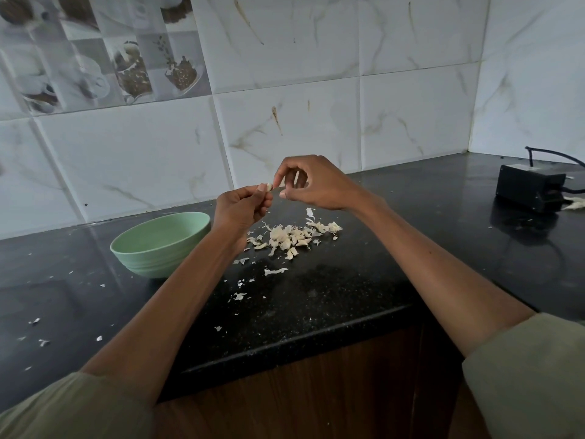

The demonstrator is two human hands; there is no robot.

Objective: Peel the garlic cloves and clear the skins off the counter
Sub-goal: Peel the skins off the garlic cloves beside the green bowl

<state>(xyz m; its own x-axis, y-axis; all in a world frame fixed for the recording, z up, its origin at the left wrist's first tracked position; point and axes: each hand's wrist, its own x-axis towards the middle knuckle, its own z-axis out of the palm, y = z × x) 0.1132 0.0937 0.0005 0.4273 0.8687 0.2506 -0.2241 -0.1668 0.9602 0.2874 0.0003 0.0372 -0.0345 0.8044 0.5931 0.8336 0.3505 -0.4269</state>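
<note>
Above the black counter [332, 299] my left hand [240, 205] grips a small pale garlic clove [269, 186] between thumb and fingers. My right hand [311, 182] meets it from the right, its thumb and forefinger pinching at the clove's tip. Below the hands lies a heap of garlic cloves and papery skins [292, 237]. Loose skin flakes [275, 271] are scattered toward the counter's front edge and off to the left. A pale green bowl [158, 245] stands left of the heap, by my left forearm; its inside shows nothing.
A black box-shaped device [530, 191] with a cable sits at the back right, a bit of white skin [574, 204] beside it. Tiled walls close off the back and right. The counter's front edge runs above a wooden cabinet front [316, 391].
</note>
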